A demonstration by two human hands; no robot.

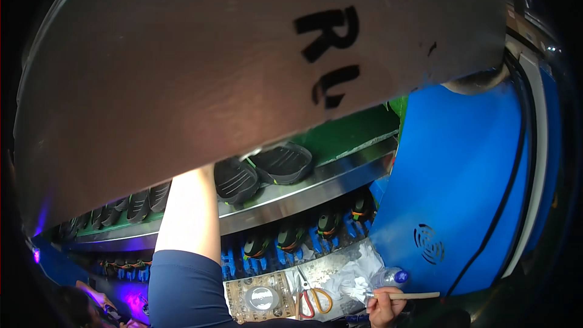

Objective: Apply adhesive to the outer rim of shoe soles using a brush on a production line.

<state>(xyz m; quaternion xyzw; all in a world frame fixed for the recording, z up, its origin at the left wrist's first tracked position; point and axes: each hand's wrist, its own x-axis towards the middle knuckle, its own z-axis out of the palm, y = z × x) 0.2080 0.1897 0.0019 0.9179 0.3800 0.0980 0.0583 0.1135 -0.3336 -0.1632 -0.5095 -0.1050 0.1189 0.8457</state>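
My left arm, in a dark blue sleeve, reaches up under a large brownish metal panel [182,85]. The panel hides that hand, so its fingers do not show. Beside the wrist lie black shoe soles [282,164] on a green conveyor belt [358,130]; more soles stretch off to the left. Low on the right, my right hand [384,310] is closed around a slim pale wooden handle [419,296], probably of a brush. The handle's other end points at a crumpled white cloth [358,285] and cannot be made out clearly.
A metal rail [303,188] edges the belt. Below it, dark shoes [290,237] sit on blue holders. Scissors [310,297], a round-lidded container [262,297] and a clear bottle with a blue cap [401,276] lie nearby. Right stands a blue machine panel [455,176]. Another person's hand [100,297] shows lower left.
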